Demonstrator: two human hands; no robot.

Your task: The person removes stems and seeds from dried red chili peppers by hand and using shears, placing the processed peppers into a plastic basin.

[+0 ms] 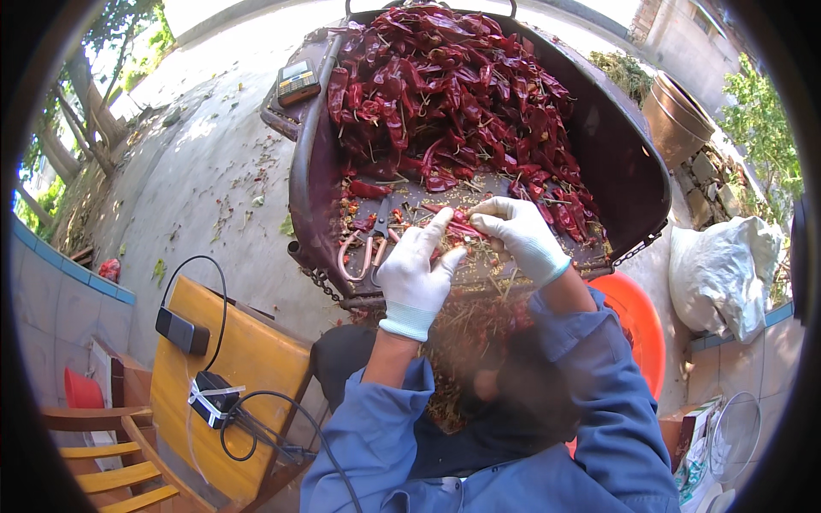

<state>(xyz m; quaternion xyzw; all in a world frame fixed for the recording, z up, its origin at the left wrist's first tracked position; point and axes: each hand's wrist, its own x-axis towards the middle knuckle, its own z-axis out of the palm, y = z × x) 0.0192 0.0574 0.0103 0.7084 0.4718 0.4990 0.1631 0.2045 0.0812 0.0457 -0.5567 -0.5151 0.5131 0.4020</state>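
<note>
Both my hands wear white knit gloves and meet over the near end of a dark metal cart bed. My left hand [420, 272] holds one end of a dried red chili pepper [457, 224], and my right hand [516, 234] pinches its other end. A pair of scissors [372, 243] with pinkish handles lies just left of my left hand, blades pointing away. Loose seeds and stem pieces [490, 256] cover the bed beneath my hands. A large heap of dried red chilies [442, 90] fills the far part of the cart.
The cart's metal rim [301, 167] has chains at its near corners. A mobile phone [298, 82] rests on the left ledge. An orange-red plastic basin [632, 320] stands at lower right, near a white sack [725, 276]. Black devices with cables lie on a wooden chair [256, 346] at left.
</note>
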